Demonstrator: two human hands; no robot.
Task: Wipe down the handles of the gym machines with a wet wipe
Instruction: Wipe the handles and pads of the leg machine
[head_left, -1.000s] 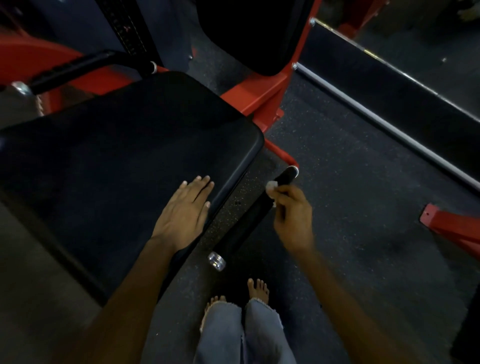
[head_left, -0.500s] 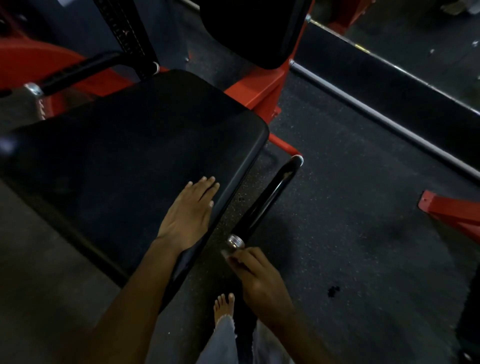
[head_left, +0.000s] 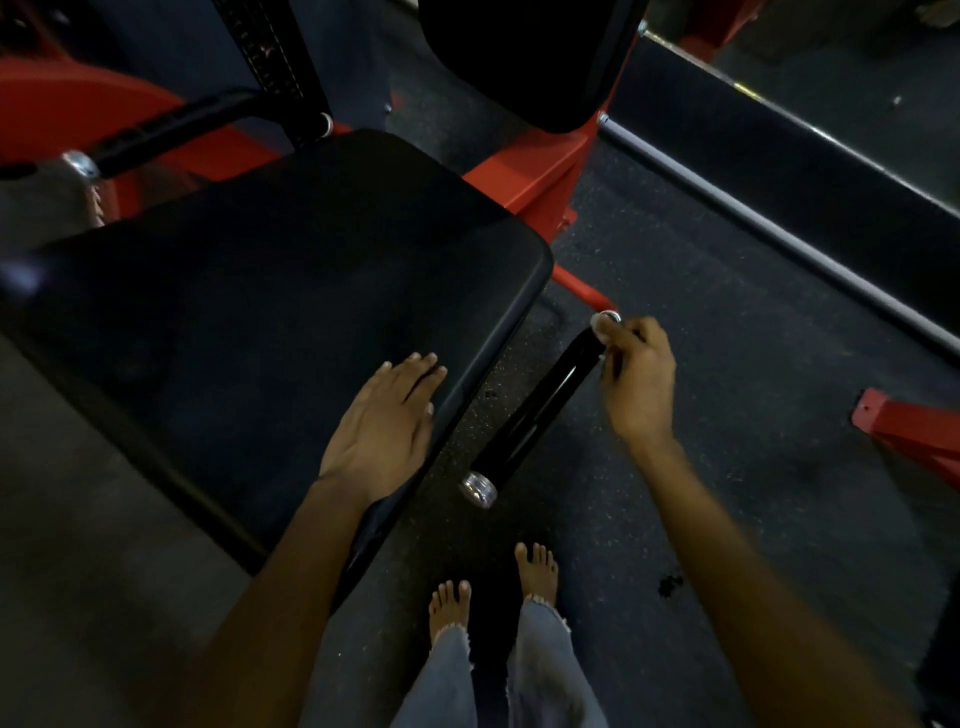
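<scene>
The right hand (head_left: 636, 382) pinches what looks like a wipe (head_left: 601, 326) at the handle's (head_left: 540, 410) far end; the left hand (head_left: 387, 428) lies flat on the bench (head_left: 260, 291) edge, open floor (head_left: 727, 364) rightward.

Black seat pad (head_left: 270, 312) beside red frame (head_left: 530, 176).

Setting: gym floor, weight-machine area.
Evidence: black padded seat (head_left: 270, 312) bolted to a red steel frame (head_left: 524, 176); second dark pad (head_left: 519, 57) upright behind it; black handle (head_left: 535, 410) with a chromed end cap beside the seat, another grip bar (head_left: 171, 132) at upper left; dark speckled rubber flooring (head_left: 727, 364); a further red frame foot (head_left: 909, 426) at right.
</scene>
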